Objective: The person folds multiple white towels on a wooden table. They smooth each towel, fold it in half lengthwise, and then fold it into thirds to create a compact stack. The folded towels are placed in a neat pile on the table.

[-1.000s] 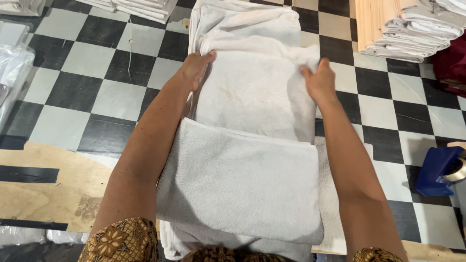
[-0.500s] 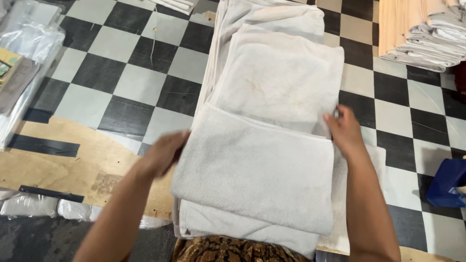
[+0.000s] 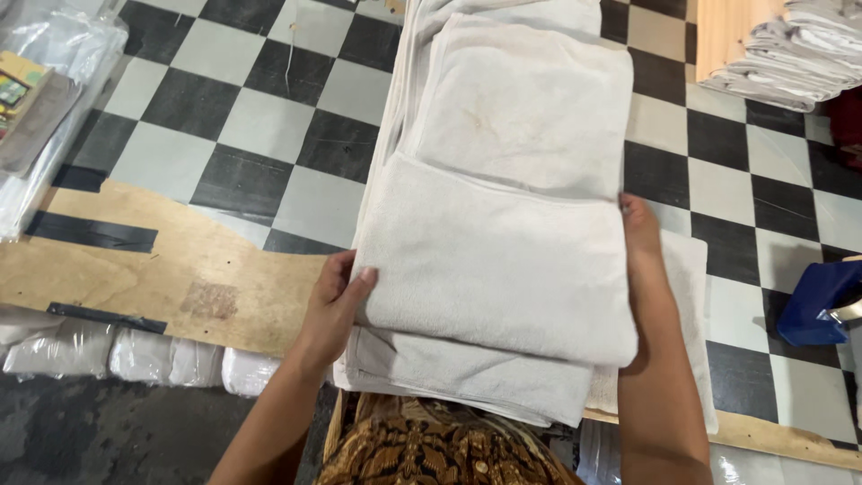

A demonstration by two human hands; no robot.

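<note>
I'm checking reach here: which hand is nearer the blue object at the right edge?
Right. The right hand rests on the folded white towel's right edge, toward the blue object; the left hand holds the towel's far left edge.

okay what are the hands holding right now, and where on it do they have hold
Both hands grip the folded white towel: the left hand pinches its left edge near the lower corner, thumb on top, and the right hand presses against its right edge.

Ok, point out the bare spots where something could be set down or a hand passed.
Bare checkered floor lies left of the folded towel, above the wooden board. More shows between the towel and the blue object. It is crowded at the towel's edges, gripped by the left hand and right hand.
</note>
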